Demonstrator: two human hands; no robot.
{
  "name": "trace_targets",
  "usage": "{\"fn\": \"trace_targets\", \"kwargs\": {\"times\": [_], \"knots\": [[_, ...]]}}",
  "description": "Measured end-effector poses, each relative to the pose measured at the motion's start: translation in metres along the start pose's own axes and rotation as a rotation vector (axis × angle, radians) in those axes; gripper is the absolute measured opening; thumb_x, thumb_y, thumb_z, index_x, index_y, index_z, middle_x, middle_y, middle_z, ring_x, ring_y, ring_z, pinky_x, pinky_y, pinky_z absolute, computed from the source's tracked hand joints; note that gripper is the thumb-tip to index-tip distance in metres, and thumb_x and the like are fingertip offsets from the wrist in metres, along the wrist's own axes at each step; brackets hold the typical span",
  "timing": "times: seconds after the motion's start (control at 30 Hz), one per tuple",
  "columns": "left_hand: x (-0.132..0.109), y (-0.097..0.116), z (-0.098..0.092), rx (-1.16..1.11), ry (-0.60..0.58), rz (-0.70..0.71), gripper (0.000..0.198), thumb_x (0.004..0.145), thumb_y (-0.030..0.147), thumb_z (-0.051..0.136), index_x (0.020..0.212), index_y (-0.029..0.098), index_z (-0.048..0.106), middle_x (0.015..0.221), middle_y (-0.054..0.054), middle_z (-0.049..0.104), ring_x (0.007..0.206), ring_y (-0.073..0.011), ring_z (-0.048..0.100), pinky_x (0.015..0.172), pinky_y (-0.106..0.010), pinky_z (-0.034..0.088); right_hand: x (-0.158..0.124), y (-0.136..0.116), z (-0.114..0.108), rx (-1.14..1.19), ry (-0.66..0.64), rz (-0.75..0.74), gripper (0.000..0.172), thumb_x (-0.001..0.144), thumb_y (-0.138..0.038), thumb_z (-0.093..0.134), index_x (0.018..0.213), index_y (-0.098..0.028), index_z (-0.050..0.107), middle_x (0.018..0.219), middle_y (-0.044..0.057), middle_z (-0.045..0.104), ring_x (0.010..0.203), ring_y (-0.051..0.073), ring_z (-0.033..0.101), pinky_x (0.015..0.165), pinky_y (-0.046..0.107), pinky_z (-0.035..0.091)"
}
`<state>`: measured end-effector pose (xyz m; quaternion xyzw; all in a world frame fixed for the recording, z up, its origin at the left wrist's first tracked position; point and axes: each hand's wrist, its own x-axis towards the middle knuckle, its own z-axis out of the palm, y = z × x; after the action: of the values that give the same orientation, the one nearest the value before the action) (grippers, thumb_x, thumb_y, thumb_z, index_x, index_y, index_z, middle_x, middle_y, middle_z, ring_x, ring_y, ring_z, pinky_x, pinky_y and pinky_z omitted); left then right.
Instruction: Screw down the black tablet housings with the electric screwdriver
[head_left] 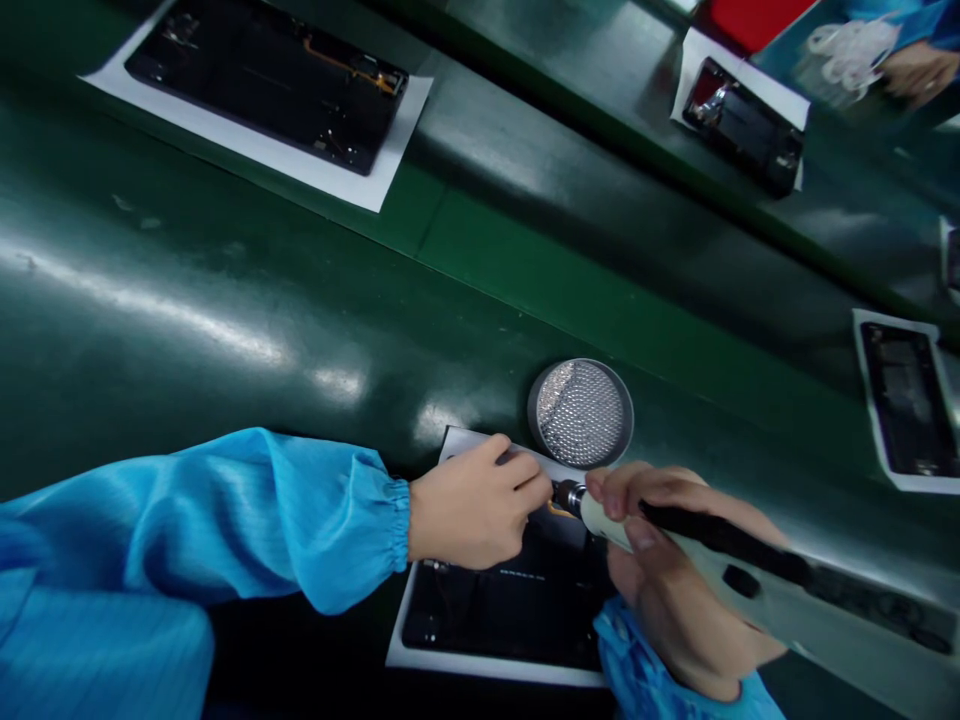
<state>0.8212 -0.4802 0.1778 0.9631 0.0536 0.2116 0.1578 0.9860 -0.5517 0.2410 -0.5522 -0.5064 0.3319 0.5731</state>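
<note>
My right hand (675, 560) is wrapped round a pale electric screwdriver (840, 600) with a black lever along its side. The driver lies tilted, its metal nose pointing left at the upper part of an opened black tablet (502, 625). Right beside that nose, my left hand (476, 505) is closed with its fingers curled; whatever they pinch is hidden. The tablet rests on a white sheet (495, 667), partly covered by both hands. Just above the sheet stands a round dish (628, 418) holding many small shiny screws in a perforated plate.
On the green bench (225, 320), another opened tablet (255, 90) lies on white paper at upper left. More devices lie at the right, including a tablet (907, 395) and a tablet (750, 130). Another person's hand (919, 72) is at upper right near crumpled clear plastic (851, 55).
</note>
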Motion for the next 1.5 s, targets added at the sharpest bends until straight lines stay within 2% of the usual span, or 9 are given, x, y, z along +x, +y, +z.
{"fn": "trace_targets", "kwargs": {"times": [0.13, 0.27, 0.4, 0.47, 0.57, 0.7, 1.2, 1.33, 1.5], "knots": [[-0.001, 0.000, 0.001, 0.007, 0.009, -0.003, 0.023, 0.095, 0.021, 0.058, 0.080, 0.011, 0.073, 0.097, -0.014, 0.065, 0.086, -0.0253, 0.053, 0.067, -0.038, 0.033, -0.004, 0.004, -0.001, 0.034, -0.007, 0.009, 0.033, 0.081, 0.000, 0.061, 0.105, -0.021, 0.067, 0.084, 0.002, 0.062, 0.076, 0.018, 0.061, 0.076, 0.043, 0.055], [-0.001, 0.000, 0.003, 0.017, 0.033, -0.001, 0.023, 0.095, 0.019, 0.057, 0.079, 0.011, 0.072, 0.095, -0.014, 0.065, 0.084, -0.0253, 0.054, 0.066, -0.039, 0.034, -0.002, -0.004, -0.003, 0.018, 0.013, -0.009, 0.033, 0.081, -0.003, 0.062, 0.108, -0.020, 0.069, 0.085, 0.003, 0.063, 0.078, 0.018, 0.062, 0.076, 0.043, 0.055], [-0.002, -0.001, 0.002, 0.057, 0.042, 0.009, 0.023, 0.096, 0.019, 0.054, 0.088, 0.009, 0.073, 0.097, -0.015, 0.065, 0.084, -0.0252, 0.055, 0.066, -0.038, 0.036, 0.015, -0.013, 0.002, 0.013, 0.117, -0.073, 0.033, 0.079, -0.003, 0.063, 0.105, -0.021, 0.072, 0.081, 0.002, 0.063, 0.076, 0.017, 0.061, 0.076, 0.042, 0.056], [-0.002, -0.001, 0.001, 0.070, 0.042, 0.006, 0.024, 0.097, 0.019, 0.051, 0.097, 0.007, 0.072, 0.097, -0.015, 0.065, 0.084, -0.0249, 0.056, 0.067, -0.039, 0.038, 0.026, -0.010, 0.006, 0.044, 0.174, -0.113, 0.031, 0.077, -0.003, 0.066, 0.101, -0.020, 0.073, 0.080, 0.002, 0.064, 0.075, 0.017, 0.061, 0.076, 0.040, 0.056], [-0.001, -0.001, 0.000, 0.059, 0.038, 0.001, 0.026, 0.098, 0.019, 0.049, 0.102, 0.005, 0.071, 0.098, -0.014, 0.065, 0.085, -0.0251, 0.057, 0.069, -0.040, 0.041, 0.039, 0.002, 0.012, 0.090, 0.221, -0.077, 0.026, 0.075, -0.006, 0.069, 0.097, -0.019, 0.072, 0.078, 0.002, 0.064, 0.074, 0.017, 0.063, 0.076, 0.039, 0.056], [-0.001, -0.001, 0.000, 0.046, 0.046, 0.006, 0.027, 0.098, 0.019, 0.048, 0.101, 0.006, 0.071, 0.100, -0.015, 0.066, 0.086, -0.0262, 0.058, 0.070, -0.040, 0.043, 0.042, 0.013, 0.015, 0.094, 0.227, -0.057, 0.024, 0.076, -0.008, 0.070, 0.098, -0.019, 0.071, 0.077, 0.001, 0.064, 0.075, 0.017, 0.064, 0.076, 0.036, 0.057], [0.000, 0.000, 0.002, 0.033, 0.061, 0.011, 0.030, 0.101, 0.017, 0.043, 0.099, 0.008, 0.072, 0.106, -0.015, 0.068, 0.087, -0.0252, 0.060, 0.072, -0.040, 0.045, 0.044, 0.016, 0.019, 0.045, 0.254, -0.037, 0.018, 0.073, -0.010, 0.072, 0.089, -0.018, 0.068, 0.075, 0.002, 0.066, 0.071, 0.018, 0.064, 0.072, 0.035, 0.055], [0.001, 0.000, 0.002, 0.034, 0.071, 0.008, 0.027, 0.100, 0.017, 0.046, 0.100, 0.007, 0.071, 0.105, -0.015, 0.067, 0.088, -0.0259, 0.060, 0.071, -0.040, 0.044, 0.041, 0.006, 0.015, 0.077, 0.259, -0.050, 0.026, 0.072, -0.011, 0.071, 0.097, -0.020, 0.071, 0.074, 0.001, 0.064, 0.071, 0.018, 0.062, 0.074, 0.039, 0.056], [0.002, 0.001, 0.002, 0.028, 0.065, -0.047, 0.023, 0.099, 0.017, 0.049, 0.094, 0.008, 0.069, 0.095, -0.012, 0.064, 0.087, -0.0247, 0.058, 0.069, -0.038, 0.039, 0.020, -0.021, 0.006, 0.078, 0.203, -0.080, 0.028, 0.076, -0.008, 0.067, 0.101, -0.020, 0.073, 0.077, 0.002, 0.061, 0.074, 0.017, 0.059, 0.073, 0.038, 0.056]]}}
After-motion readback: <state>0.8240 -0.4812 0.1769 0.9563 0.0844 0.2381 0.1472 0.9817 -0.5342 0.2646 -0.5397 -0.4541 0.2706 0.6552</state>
